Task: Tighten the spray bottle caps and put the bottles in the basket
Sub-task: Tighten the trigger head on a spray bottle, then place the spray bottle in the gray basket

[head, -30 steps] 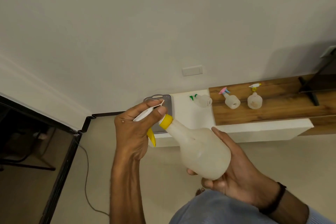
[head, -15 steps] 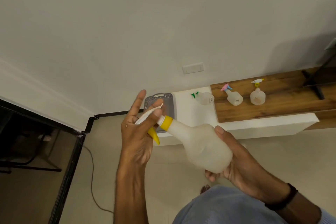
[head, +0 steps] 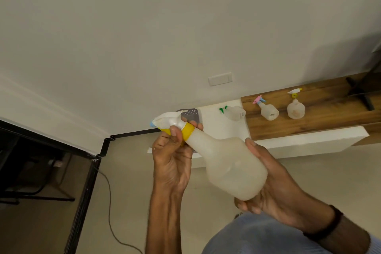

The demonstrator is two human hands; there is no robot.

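Observation:
A translucent white spray bottle lies tilted in front of me, its neck pointing up and left. My right hand cups its body from below and behind. My left hand pinches the yellow cap under the white spray head. Three more bottles stand on the low unit: one with a green head, one with a pink head and one with a yellow and white head. A grey perforated basket shows just behind the held cap, mostly hidden.
The low unit has a white top at the left and a wooden top at the right, against the wall. A black stand foot rests on the wood. A black frame and a floor cable lie at the left.
My left hand has gone from the spray head, fingers spread, to a pinch on the yellow cap. The spray head has turned and now points left. The bottle has shifted slightly.

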